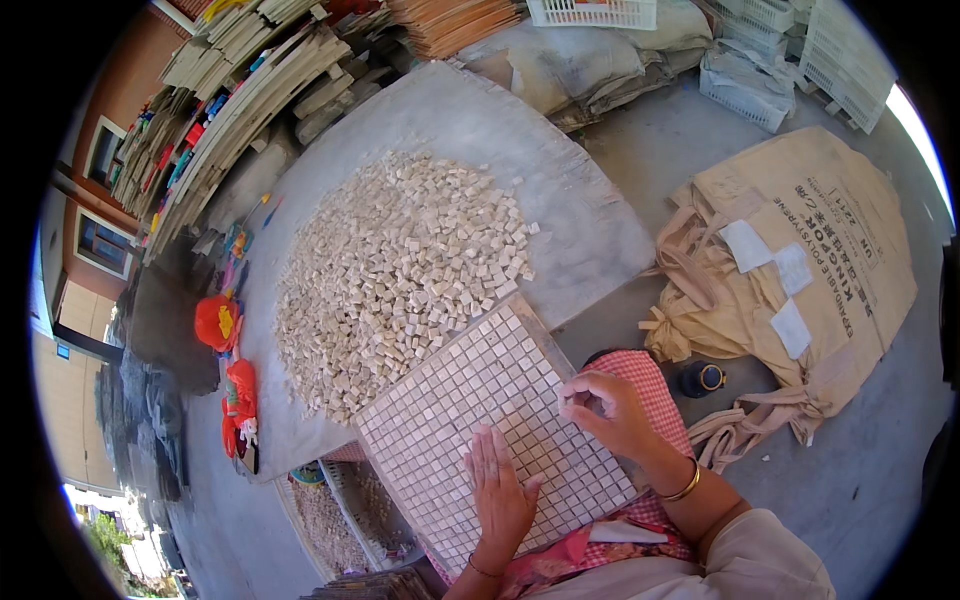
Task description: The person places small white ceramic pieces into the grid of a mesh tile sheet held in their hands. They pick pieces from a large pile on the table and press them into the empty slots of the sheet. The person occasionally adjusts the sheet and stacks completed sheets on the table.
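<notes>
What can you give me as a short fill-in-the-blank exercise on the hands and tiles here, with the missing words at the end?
1. The left hand lies palm ____ on the tile grid.
2. The gold-coloured bangle circles the ____ wrist.
3. The tiles laid in the grid look roughly ____ in shape.
4. The checked cloth is pinkish-red and ____.

Missing words: down; right; square; white.

At lower centre, the left hand [500, 495] lies on a tile grid [450, 400], the right hand [608, 410] curled near its right edge. A tile heap [400, 270] covers much of the grey worktop [585, 225], upper centre.
</notes>
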A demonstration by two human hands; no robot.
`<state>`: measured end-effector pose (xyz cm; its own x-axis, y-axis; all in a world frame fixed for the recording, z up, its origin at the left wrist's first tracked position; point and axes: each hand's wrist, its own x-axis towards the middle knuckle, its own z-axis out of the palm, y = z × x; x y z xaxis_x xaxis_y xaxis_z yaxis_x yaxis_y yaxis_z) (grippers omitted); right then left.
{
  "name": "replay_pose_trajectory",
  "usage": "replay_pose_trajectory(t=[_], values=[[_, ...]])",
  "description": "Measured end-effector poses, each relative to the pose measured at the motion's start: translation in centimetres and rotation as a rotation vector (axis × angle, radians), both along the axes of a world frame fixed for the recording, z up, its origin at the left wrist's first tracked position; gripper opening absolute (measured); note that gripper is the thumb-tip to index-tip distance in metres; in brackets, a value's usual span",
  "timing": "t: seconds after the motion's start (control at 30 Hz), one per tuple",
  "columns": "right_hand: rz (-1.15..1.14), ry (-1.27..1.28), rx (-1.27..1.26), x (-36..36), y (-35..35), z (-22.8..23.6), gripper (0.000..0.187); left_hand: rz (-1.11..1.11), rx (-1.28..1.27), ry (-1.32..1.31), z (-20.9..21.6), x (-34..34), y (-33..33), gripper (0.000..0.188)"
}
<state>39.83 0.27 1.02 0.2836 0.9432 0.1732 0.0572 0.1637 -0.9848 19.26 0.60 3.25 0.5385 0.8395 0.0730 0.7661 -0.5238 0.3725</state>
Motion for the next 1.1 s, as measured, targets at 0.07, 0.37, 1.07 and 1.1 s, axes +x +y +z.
replay_pose_trajectory(t=[0.07,0.37,1.07,1.1], values=[[-0.013,-0.019,0.010,-0.3,0.1,-0.3,0.020,-0.022,-0.076,0.095,-0.5,0.4,-0.9,0.083],[-0.025,-0.011,-0.010,-0.6,-0.3,-0.2,0.019,0.020,-0.211,-0.019,-0.6,-1.1,-1.0,0.090],[-0.011,0.106,-0.005,-0.9,-0.1,-0.6,0.016,-0.037,-0.081,0.234,-2.1,-3.8,-3.4,0.088],[-0.010,0.068,-0.006,-1.0,0.0,-0.6,0.015,-0.033,-0.083,0.225,-2.3,-3.8,-3.4,0.088]])
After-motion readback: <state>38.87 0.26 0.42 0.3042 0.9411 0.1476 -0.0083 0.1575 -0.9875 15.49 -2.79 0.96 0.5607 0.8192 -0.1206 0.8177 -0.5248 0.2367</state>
